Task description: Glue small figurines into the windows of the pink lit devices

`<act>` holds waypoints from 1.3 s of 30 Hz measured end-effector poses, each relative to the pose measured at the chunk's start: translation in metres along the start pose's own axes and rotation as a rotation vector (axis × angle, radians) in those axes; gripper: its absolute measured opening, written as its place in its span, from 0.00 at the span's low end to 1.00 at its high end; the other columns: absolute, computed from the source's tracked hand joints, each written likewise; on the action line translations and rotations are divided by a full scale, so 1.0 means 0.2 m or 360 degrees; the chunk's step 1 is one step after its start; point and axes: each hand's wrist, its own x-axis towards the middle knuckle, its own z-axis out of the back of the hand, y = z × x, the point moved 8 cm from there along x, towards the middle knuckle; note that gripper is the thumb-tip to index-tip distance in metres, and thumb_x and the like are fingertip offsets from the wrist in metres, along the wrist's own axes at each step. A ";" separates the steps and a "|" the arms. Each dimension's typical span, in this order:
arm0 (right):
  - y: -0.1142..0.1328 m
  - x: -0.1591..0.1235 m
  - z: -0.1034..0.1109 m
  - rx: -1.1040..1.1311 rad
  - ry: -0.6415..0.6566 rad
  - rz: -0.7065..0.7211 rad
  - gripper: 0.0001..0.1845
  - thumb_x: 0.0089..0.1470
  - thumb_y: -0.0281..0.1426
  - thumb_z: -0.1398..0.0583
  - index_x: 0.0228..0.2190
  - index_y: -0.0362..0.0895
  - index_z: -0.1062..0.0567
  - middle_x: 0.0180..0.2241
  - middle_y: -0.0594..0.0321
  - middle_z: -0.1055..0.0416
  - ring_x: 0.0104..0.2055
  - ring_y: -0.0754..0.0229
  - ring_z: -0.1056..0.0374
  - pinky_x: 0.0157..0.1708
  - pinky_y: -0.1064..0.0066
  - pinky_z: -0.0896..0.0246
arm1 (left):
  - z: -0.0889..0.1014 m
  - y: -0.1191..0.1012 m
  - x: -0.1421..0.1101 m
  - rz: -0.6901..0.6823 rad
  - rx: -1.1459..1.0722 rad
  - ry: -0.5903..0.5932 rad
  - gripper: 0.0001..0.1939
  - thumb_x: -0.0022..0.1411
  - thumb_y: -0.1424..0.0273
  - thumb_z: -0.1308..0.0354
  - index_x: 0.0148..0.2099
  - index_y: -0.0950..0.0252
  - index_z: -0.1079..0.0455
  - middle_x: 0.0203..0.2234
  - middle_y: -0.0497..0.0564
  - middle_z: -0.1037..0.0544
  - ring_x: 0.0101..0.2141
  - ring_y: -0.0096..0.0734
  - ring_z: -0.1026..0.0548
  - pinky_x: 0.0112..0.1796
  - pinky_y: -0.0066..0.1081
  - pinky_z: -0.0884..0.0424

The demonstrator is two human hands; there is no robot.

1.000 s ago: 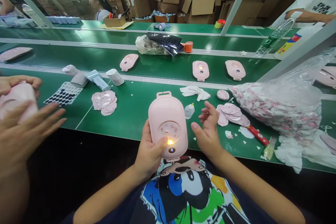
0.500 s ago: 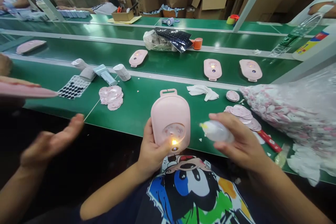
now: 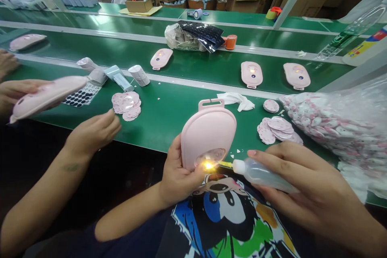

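My left hand (image 3: 179,175) grips a pink oval plastic case (image 3: 207,133) by its lower left side, tilted, with its slotted tab upward. An orange light glows beside my thumb, at the clear oval window (image 3: 218,155) low on the case. In my right hand (image 3: 305,185) lies a translucent squeeze bottle (image 3: 266,173) with a white cap and a thin yellow nozzle (image 3: 225,164). The nozzle points left at the window's edge; whether it touches is hard to tell in the glare. Round pink printed stickers (image 3: 279,128) lie beyond my right hand.
At left, a co-worker's hands (image 3: 93,131) work with another pink case (image 3: 50,96). More pink cases (image 3: 252,74) sit on the green belt ahead. A plastic bag of small pink-white pieces (image 3: 329,125) stands at right. Crumpled tissue (image 3: 237,100) lies behind my case.
My right hand has brought the bottle's nozzle to the case's window. The case has turned and tilted in my left hand. The co-worker's case and hand have moved right.
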 end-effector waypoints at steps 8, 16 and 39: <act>0.03 -0.01 0.01 -0.0053 0.0020 0.0003 0.22 0.59 0.29 0.40 0.55 0.47 0.31 0.39 0.54 0.30 0.39 0.54 0.34 0.33 0.63 0.33 | 0.05 0.01 -0.03 0.0021 0.0036 -0.0053 0.30 0.50 0.78 0.33 0.54 0.54 0.35 0.42 0.50 0.20 0.38 0.42 0.19 0.37 0.42 0.18; 0.04 -0.01 0.01 -0.0060 0.0078 0.0043 0.22 0.58 0.28 0.40 0.54 0.42 0.30 0.40 0.52 0.31 0.38 0.53 0.35 0.31 0.61 0.33 | 0.04 -0.01 -0.03 -0.0031 0.0101 0.0037 0.32 0.50 0.81 0.36 0.56 0.54 0.37 0.45 0.50 0.21 0.41 0.43 0.19 0.40 0.41 0.19; 0.03 -0.02 0.01 -0.0065 0.0080 -0.0010 0.21 0.57 0.29 0.40 0.53 0.45 0.29 0.39 0.53 0.30 0.39 0.54 0.33 0.33 0.63 0.32 | 0.02 -0.03 -0.01 0.0000 -0.0020 0.0049 0.33 0.50 0.81 0.34 0.55 0.51 0.36 0.45 0.49 0.22 0.43 0.42 0.20 0.42 0.40 0.20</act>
